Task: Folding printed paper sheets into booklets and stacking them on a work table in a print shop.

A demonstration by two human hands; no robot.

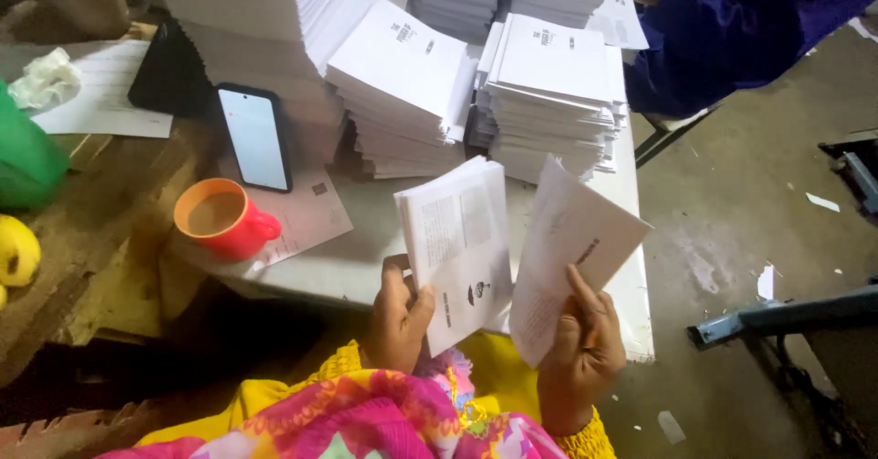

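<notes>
Two hands held paper.
The left hand (pixel 399 317) pinched a booklet (pixel 459 249); the right hand (pixel 582 354) gripped a sheet (pixel 567 249).

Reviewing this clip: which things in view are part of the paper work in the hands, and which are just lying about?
In hand or in use:
- left hand holding a thin bundle of printed sheets
- right hand holding a folded sheet
- stacks of printed booklets on the white table

Lying about:
- orange cup
- phone
- crumpled tissue
- yellow fruit
</notes>
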